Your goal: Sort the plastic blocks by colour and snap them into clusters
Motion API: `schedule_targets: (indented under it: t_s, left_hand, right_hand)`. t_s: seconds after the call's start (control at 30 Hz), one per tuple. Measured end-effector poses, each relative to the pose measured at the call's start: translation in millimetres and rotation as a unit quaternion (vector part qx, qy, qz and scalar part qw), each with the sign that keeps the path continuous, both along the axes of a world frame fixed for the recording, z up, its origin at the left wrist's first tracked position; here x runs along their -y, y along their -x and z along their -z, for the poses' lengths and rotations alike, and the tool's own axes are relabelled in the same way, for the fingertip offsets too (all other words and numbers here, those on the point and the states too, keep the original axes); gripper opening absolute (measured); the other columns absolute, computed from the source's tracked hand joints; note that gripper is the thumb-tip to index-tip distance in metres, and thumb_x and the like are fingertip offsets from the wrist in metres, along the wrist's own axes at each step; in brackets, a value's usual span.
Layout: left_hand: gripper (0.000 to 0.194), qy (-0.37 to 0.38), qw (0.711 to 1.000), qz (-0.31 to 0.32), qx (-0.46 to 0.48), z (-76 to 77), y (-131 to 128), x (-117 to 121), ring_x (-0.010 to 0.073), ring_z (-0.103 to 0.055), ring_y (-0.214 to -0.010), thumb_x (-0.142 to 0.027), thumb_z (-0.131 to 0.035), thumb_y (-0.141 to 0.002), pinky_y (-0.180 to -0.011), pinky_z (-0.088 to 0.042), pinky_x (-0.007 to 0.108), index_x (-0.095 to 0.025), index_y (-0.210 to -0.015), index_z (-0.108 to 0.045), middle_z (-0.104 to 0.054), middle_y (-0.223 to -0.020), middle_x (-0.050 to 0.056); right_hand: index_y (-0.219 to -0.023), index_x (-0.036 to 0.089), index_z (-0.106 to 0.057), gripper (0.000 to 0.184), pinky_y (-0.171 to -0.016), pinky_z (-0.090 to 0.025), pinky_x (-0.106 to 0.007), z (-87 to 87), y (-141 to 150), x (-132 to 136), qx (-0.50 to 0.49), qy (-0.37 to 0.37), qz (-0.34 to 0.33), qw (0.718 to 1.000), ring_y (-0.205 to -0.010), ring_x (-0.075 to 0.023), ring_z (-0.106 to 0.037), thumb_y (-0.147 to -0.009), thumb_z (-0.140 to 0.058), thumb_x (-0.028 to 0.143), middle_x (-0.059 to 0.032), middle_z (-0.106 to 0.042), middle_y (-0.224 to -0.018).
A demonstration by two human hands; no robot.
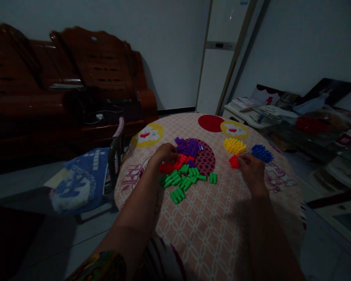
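Observation:
At the left of the block pile, my left hand (166,153) bends its fingers down over the red building blocks (179,160). Its fingertips are too dark to show what they grip. Purple blocks (190,147) lie just beyond it, and green blocks (181,179) spread out on the near side. Further right, my right hand (251,168) pinches a red block (234,161) at the tabletop. Close to that hand stand a yellow block cluster (234,146) and a blue block cluster (261,153).
A patterned cloth covers the round table (210,222). To the left is a chair with a blue and white cloth (82,183), with a carved wooden sofa (99,66) behind. A cluttered glass-topped table (286,121) stands at the right. A tall white cabinet unit (216,70) is at the back.

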State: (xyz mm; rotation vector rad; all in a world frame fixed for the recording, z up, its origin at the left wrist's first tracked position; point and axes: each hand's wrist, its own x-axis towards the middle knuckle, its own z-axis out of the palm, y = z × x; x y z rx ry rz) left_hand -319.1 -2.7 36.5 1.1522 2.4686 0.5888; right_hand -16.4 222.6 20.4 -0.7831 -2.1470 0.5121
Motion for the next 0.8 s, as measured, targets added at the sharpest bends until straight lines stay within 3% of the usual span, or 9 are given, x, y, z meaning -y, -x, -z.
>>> schedule_targets:
  t_s: [0.1, 0.23, 0.37, 0.47, 0.57, 0.7, 0.8]
  left_hand:
    - [0.019, 0.016, 1.0, 0.012, -0.011, 1.7, -8.3, -8.7, 0.0171, -0.066, -0.068, -0.032, -0.074, -0.071, -0.06, -0.043, 0.023, -0.017, -0.082, -0.078, -0.073, -0.07, 0.003]
    - [0.017, -0.031, 0.999, 0.036, -0.002, 9.0, -12.1, -18.0, 0.017, -0.065, -0.068, -0.026, -0.08, -0.063, -0.06, -0.044, 0.023, -0.016, -0.076, -0.075, -0.072, -0.071, 0.002]
    - [0.017, -0.13, 0.981, 0.021, 0.146, 12.8, -10.8, -19.4, 0.0132, -0.061, -0.058, -0.016, -0.077, -0.06, -0.055, -0.044, 0.021, -0.016, -0.074, -0.068, -0.066, -0.061, -0.002]
    - [0.02, -0.199, 0.941, 0.004, 0.273, 7.7, -14.1, -17.7, 0.0113, -0.059, -0.051, -0.021, -0.078, -0.063, -0.052, -0.045, 0.021, -0.015, -0.078, -0.065, -0.064, -0.058, -0.003]
    - [0.023, -0.239, 0.914, 0.014, 0.327, -1.8, -25.0, -17.9, 0.0095, -0.057, -0.049, -0.029, -0.077, -0.068, -0.05, -0.042, 0.02, -0.014, -0.08, -0.065, -0.065, -0.059, -0.002]
    - [0.025, -0.216, 0.91, 0.033, 0.353, -11.4, -45.0, -23.6, 0.0086, -0.055, -0.047, -0.035, -0.075, -0.074, -0.047, -0.039, 0.019, -0.014, -0.081, -0.064, -0.062, -0.056, -0.002]
    - [0.029, -0.193, 0.912, 0.053, 0.357, -13.0, -56.8, -29.1, 0.0091, -0.057, -0.051, -0.039, -0.075, -0.075, -0.049, -0.04, 0.02, -0.014, -0.084, -0.064, -0.065, -0.063, 0.0]
  right_hand:
    - [-0.076, 0.017, -0.071, 0.029, -0.066, -0.046, -0.032, 1.3, 10.0, 9.8, 0.003, -0.001, -0.021, 1.0, -0.066, -0.0215, -0.065, -0.083, -0.056, 0.041, -0.0085, -0.072, -0.073]
    - [-0.078, 0.018, -0.071, 0.028, -0.063, -0.047, -0.031, 4.8, 19.6, 19.5, 0.003, 0.016, -0.042, 0.999, -0.061, -0.0204, -0.064, -0.084, -0.057, 0.042, -0.0069, -0.071, -0.068]
    - [-0.08, 0.019, -0.071, 0.026, -0.062, -0.05, -0.031, 6.5, 27.8, 28.7, -0.014, 0.035, -0.066, 0.997, -0.064, -0.0208, -0.067, -0.084, -0.058, 0.041, -0.0064, -0.071, -0.07]
    - [-0.084, 0.019, -0.072, 0.023, -0.067, -0.053, -0.031, 4.9, 36.4, 41.0, -0.024, 0.026, -0.107, 0.994, -0.069, -0.0208, -0.069, -0.087, -0.058, 0.037, -0.0069, -0.074, -0.077]
    - [-0.097, 0.02, -0.074, 0.023, -0.078, -0.055, -0.034, 2.6, 47.2, 58.2, -0.03, -0.01, -0.167, 0.985, -0.083, -0.0227, -0.071, -0.089, -0.059, 0.035, -0.0097, -0.076, -0.094]
    - [-0.123, 0.021, -0.068, 0.034, -0.088, -0.055, -0.038, 4.2, 60.2, 80.2, -0.007, -0.057, -0.214, 0.975, -0.1, -0.0259, -0.069, -0.091, -0.059, 0.03, -0.012, -0.073, -0.115]
    - [-0.123, 0.023, -0.068, 0.033, -0.088, -0.054, -0.037, 7.6, 65.7, 88.9, 0.025, -0.073, -0.227, 0.971, -0.1, -0.0253, -0.068, -0.094, -0.052, 0.024, -0.0112, -0.073, -0.112]
